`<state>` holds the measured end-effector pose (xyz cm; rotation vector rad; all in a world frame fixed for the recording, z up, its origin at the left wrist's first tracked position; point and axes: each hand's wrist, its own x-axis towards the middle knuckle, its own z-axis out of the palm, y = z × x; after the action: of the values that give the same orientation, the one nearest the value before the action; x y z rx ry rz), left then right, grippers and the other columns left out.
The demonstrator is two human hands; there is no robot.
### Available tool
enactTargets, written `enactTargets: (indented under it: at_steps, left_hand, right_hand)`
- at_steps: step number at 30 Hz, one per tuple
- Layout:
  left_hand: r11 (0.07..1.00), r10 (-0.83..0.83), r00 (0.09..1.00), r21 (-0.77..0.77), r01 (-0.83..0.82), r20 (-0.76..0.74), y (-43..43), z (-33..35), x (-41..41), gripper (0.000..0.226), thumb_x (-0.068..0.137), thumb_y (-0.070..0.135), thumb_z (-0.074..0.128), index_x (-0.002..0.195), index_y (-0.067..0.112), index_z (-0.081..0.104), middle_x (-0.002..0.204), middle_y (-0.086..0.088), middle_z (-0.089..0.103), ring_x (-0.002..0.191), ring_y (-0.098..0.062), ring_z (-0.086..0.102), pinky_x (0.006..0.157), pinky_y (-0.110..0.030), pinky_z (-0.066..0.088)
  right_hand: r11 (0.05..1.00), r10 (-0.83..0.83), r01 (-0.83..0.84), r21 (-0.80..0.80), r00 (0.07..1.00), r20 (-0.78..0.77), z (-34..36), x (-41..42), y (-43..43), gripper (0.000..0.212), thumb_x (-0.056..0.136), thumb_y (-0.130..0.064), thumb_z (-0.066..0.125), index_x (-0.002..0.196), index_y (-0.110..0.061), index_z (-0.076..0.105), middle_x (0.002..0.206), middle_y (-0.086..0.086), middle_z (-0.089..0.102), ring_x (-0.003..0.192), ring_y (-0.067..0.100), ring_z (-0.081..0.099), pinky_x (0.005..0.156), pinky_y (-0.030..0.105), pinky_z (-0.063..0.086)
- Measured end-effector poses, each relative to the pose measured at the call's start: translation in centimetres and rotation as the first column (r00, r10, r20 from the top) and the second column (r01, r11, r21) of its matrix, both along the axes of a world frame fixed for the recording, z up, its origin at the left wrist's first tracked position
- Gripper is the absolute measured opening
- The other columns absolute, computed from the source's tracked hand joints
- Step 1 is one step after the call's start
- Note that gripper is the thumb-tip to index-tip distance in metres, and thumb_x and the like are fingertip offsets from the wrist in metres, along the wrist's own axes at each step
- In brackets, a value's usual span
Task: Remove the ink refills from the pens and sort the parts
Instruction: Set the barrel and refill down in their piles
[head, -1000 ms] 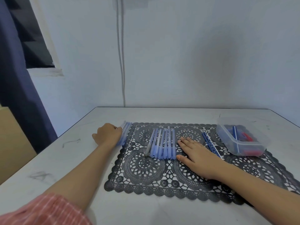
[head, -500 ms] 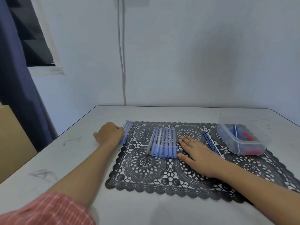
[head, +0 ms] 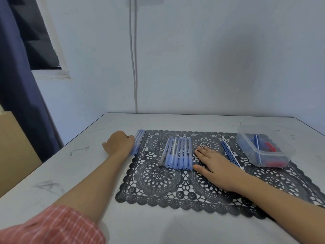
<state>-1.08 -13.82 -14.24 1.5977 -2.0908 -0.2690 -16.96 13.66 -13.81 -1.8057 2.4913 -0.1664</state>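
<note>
Slim blue plastic pens (head: 177,154) lie in a row midway across the black lacy placemat (head: 158,175), with the right hand (head: 213,162) flat, fingers straight, just to their right. The left hand (head: 119,144) curls against translucent blue barrels (head: 139,140) at the mat's left edge; whether it grips them is unclear.

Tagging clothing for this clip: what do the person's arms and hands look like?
Left arm: salmon-red fabric sleeve with thin pale checks, ending near the elbow. Right arm: no sleeve in view. Left hand and right hand bare, no rings or watch seen.
</note>
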Motion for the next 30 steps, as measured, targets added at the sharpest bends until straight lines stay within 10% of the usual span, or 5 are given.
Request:
enactTargets:
  at_steps: [4,14,19,30]
  left_hand:
    - [1.0,-0.028,0.999,-0.001,0.028,-0.026,0.0,-0.1,-0.1,0.023,0.084,0.026,0.048,0.065,0.014,0.052,0.06,-0.002,0.051,0.063,-0.024,0.054,0.065,-0.03,0.035]
    - [1.0,-0.022,1.0,-0.009,0.022,-0.008,0.1,-0.1,0.0,0.026,0.086,0.026,0.046,0.063,0.014,0.051,0.058,-0.001,0.049,0.059,-0.023,0.049,0.067,-0.031,0.035]
    - [0.998,-0.035,0.998,-0.057,0.031,-0.06,0.8,0.5,-0.2,0.031,0.093,0.033,0.043,0.112,0.014,0.058,0.117,-0.009,0.056,0.101,-0.029,0.055,0.088,-0.038,0.036]
    - [0.813,-0.522,0.847,-0.357,0.46,-0.097,8.9,2.7,-2.9,0.024,0.093,0.031,0.047,0.109,0.019,0.06,0.109,0.004,0.056,0.104,-0.014,0.049,0.09,-0.034,0.029]
  right_hand:
    - [0.988,0.037,-0.037,-0.153,0.999,-0.003,0.1,0.0,0.2,0.05,0.099,-0.039,0.027,0.147,-0.029,0.017,0.154,-0.009,0.016,0.141,0.007,0.01,0.117,0.03,0.01]
    - [0.94,0.185,-0.183,-0.288,0.983,-0.021,0.2,-0.2,0.1,0.035,0.098,-0.013,0.04,0.128,-0.027,0.052,0.144,-0.011,0.039,0.137,0.006,0.025,0.11,0.018,0.011]
    - [0.942,0.229,-0.232,-0.243,0.973,-0.042,0.3,-1.1,0.2,0.026,0.096,-0.012,0.046,0.113,-0.025,0.059,0.138,-0.012,0.046,0.137,0.009,0.026,0.112,0.028,0.023]
    - [0.812,0.393,-0.501,-0.301,0.849,-0.353,1.1,-1.2,0.8,0.03,0.077,-0.004,0.068,0.098,-0.024,0.06,0.102,-0.006,0.066,0.101,0.015,0.06,0.091,0.037,0.049]
